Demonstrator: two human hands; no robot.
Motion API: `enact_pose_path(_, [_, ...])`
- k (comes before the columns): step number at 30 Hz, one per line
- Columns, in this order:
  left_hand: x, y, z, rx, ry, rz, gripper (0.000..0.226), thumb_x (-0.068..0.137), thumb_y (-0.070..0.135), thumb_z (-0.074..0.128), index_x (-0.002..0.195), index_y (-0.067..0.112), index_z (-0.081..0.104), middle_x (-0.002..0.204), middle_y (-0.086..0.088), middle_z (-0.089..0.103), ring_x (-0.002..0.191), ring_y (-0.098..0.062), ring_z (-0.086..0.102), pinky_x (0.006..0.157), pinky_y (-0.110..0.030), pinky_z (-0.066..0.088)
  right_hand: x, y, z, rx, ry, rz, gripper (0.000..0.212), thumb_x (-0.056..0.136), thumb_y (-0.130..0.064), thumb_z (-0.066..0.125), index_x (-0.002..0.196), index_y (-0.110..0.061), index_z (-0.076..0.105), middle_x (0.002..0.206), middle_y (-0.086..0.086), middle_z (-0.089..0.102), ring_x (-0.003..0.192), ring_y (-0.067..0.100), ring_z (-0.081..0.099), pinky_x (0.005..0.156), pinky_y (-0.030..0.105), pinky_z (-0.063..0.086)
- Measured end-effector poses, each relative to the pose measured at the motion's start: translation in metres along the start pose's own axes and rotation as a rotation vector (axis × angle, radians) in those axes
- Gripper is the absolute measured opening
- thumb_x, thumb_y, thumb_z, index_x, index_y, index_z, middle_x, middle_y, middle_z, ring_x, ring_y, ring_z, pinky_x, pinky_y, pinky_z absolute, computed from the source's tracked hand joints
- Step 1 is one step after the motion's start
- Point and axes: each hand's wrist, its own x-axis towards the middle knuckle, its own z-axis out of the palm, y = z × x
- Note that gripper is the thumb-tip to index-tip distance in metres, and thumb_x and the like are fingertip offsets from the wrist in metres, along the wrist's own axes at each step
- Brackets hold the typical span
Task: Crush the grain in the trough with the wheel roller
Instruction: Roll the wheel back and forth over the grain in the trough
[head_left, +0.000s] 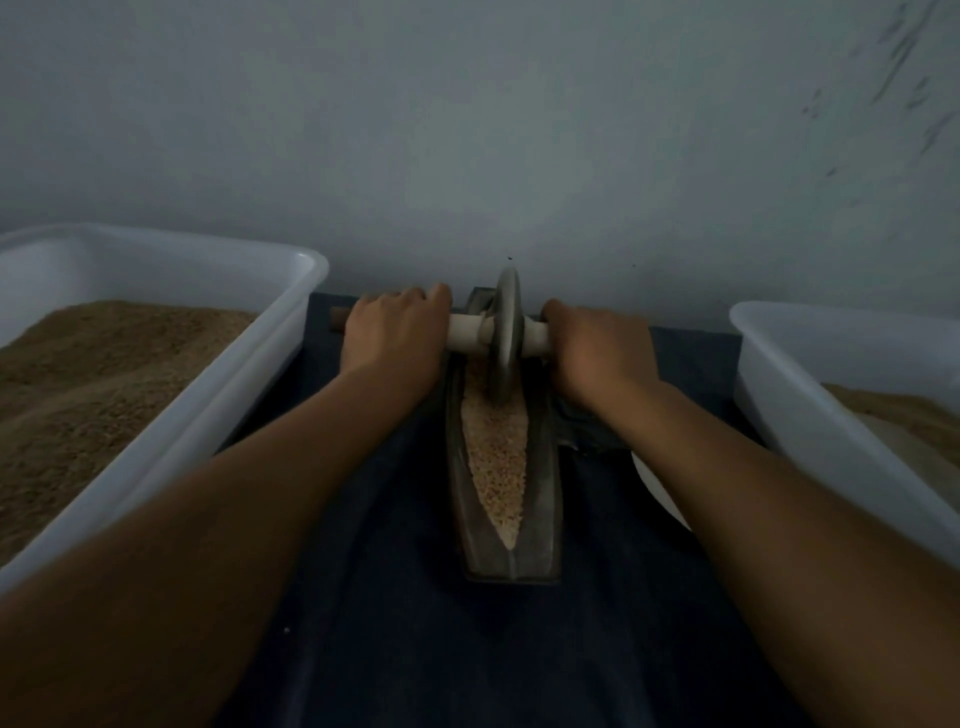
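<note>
Two hands working a wheel roller in a narrow trough of grain.

The left grip is curled round the pale axle handle on its side of the metal disc; the right grip is curled round the handle on the opposite side. Between the two grips the disc stands upright, its lower edge sunk in the grain at the trough's far end. The trough extends from the grips towards the person, lying on a dark cloth. Outward of the left grip stands a white tub of brown meal; outward of the right grip, a second white tub.
</note>
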Motion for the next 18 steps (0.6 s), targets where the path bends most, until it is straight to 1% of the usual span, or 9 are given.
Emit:
enact_pose_path(3, [-0.018,0.002,-0.002,0.010,0.072,0.013,0.028,0.082,0.026,0.070,0.101,0.020,0.050,0.096,-0.004,0.066,0.084,-0.024,0.063,0.069,-0.035,0.037,-0.018,-0.004,-0.005,-0.001,0.031,-0.016,0.013,0.086,-0.025,0.063,0.097,-0.020,0.057,0.088,0.003,0.065,0.082,0.029,0.062,0.059,0.031,0.024])
enact_pose_path(5, [-0.036,0.003,-0.006,0.023,0.111,0.035,0.028,0.079,0.027,0.072,0.090,0.022,0.046,0.088,-0.003,0.065,0.078,-0.023,0.062,0.066,-0.033,0.032,-0.034,-0.008,-0.012,0.000,0.043,-0.024,0.013,0.083,-0.022,0.065,0.091,-0.020,0.055,0.083,0.004,0.063,0.078,0.029,0.059,0.062,0.032,0.021])
enact_pose_path(7, [-0.055,0.004,-0.011,0.011,0.131,0.048,0.028,0.076,0.025,0.073,0.087,0.022,0.047,0.082,-0.002,0.064,0.073,-0.022,0.061,0.065,-0.033,0.033,-0.052,-0.013,-0.020,-0.019,0.062,-0.038,0.013,0.081,-0.018,0.065,0.090,-0.019,0.055,0.081,0.003,0.059,0.075,0.028,0.055,0.064,0.033,0.020])
enact_pose_path(9, [-0.072,0.005,-0.017,-0.006,0.132,0.054,0.029,0.073,0.023,0.077,0.088,0.022,0.051,0.081,-0.001,0.063,0.072,-0.021,0.060,0.067,-0.034,0.039,-0.070,-0.018,-0.028,-0.002,0.092,-0.058,0.014,0.084,-0.014,0.064,0.097,-0.016,0.059,0.084,0.004,0.059,0.078,0.027,0.054,0.068,0.035,0.027])
enact_pose_path(12, [-0.092,0.006,-0.032,-0.054,0.132,0.067,0.035,0.066,0.023,0.083,0.089,0.021,0.057,0.080,0.000,0.063,0.070,-0.021,0.060,0.068,-0.034,0.044,-0.096,-0.026,-0.043,-0.007,0.083,-0.078,0.028,0.086,-0.015,0.064,0.114,-0.011,0.061,0.098,0.010,0.063,0.090,0.030,0.059,0.082,0.043,0.043])
enact_pose_path(13, [-0.098,0.006,-0.038,-0.073,0.132,0.073,0.035,0.066,0.023,0.083,0.090,0.021,0.058,0.080,0.001,0.064,0.071,-0.020,0.060,0.069,-0.034,0.045,-0.104,-0.028,-0.048,-0.022,0.064,-0.080,0.035,0.086,-0.017,0.065,0.120,-0.010,0.060,0.105,0.012,0.064,0.096,0.032,0.061,0.087,0.046,0.045])
enact_pose_path(15, [-0.108,0.006,-0.049,-0.105,0.147,0.098,0.033,0.067,0.022,0.082,0.091,0.021,0.060,0.081,0.002,0.064,0.072,-0.019,0.060,0.071,-0.035,0.047,-0.120,-0.030,-0.057,-0.037,0.046,-0.077,0.048,0.083,-0.019,0.070,0.127,-0.007,0.057,0.113,0.016,0.064,0.102,0.035,0.061,0.091,0.049,0.047])
enact_pose_path(18, [-0.116,0.009,-0.061,-0.119,0.193,0.133,0.029,0.068,0.019,0.078,0.092,0.018,0.062,0.083,0.000,0.065,0.074,-0.022,0.062,0.075,-0.037,0.048,-0.133,-0.029,-0.061,-0.020,0.041,-0.076,0.054,0.080,-0.021,0.075,0.128,-0.006,0.056,0.113,0.016,0.063,0.101,0.035,0.061,0.089,0.049,0.048])
